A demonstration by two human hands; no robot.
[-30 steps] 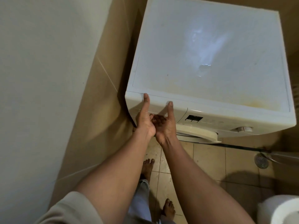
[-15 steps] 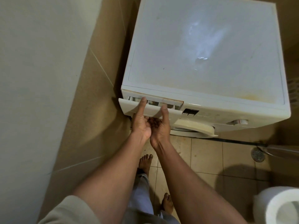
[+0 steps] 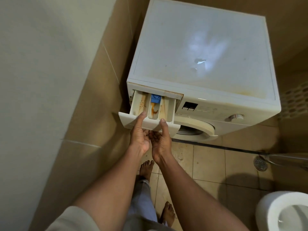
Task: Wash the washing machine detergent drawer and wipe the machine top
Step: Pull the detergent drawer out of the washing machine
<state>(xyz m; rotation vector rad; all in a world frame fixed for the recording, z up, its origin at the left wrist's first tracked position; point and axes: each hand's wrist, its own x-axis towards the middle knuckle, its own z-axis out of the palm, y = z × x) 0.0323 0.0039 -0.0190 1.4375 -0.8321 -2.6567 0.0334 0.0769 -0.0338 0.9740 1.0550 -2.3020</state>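
Note:
The white detergent drawer [image 3: 166, 107] stands pulled well out of the washing machine's front left corner. Its compartments show brown stains and a blue insert sits at the back of the middle one. My left hand [image 3: 139, 135] and my right hand [image 3: 160, 139] both grip the drawer's front panel, thumbs on top, fingers underneath. The machine top [image 3: 200, 52] is white and dusty, with a yellowish stain near its front right corner and a light reflection in the middle.
A tiled wall [image 3: 83, 114] runs close along the machine's left side. A toilet bowl [image 3: 283, 212] sits at the bottom right. A floor drain [image 3: 260, 163] and a metal hose lie on the tiled floor at right. My bare feet stand below the drawer.
The drawer went from shut to pulled far out, with both hands drawing it toward me. Its stained compartments and blue insert now show.

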